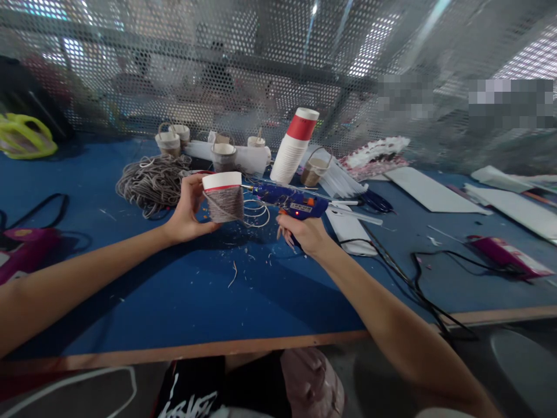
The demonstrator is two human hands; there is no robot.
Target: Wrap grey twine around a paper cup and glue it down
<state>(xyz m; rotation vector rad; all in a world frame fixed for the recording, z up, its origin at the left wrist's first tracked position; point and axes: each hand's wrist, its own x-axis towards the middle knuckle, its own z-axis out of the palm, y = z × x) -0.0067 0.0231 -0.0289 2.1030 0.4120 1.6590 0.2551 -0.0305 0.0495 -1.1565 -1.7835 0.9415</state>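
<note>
My left hand (190,212) grips a paper cup (224,200) by its ends, above the blue table. Grey cord is wound round most of the cup, leaving a white and red band bare at the upper edge. In my right hand (304,232) is a blue glue gun (290,199) with a small red light lit. Its nozzle points left and is at the cup's right side; whether it touches cannot be made out. Behind my left hand lies a tangled heap of grey cord (150,184). Pale loops of thin cord (256,213) lie just below the nozzle.
A tall stack of paper cups (289,154) stands behind the glue gun. Small cord-covered baskets (224,157) line the back by the perforated metal screen (261,75). Black cables (413,284) cross the right side, near a purple box-like device (507,255). White boards (437,188) lie beyond.
</note>
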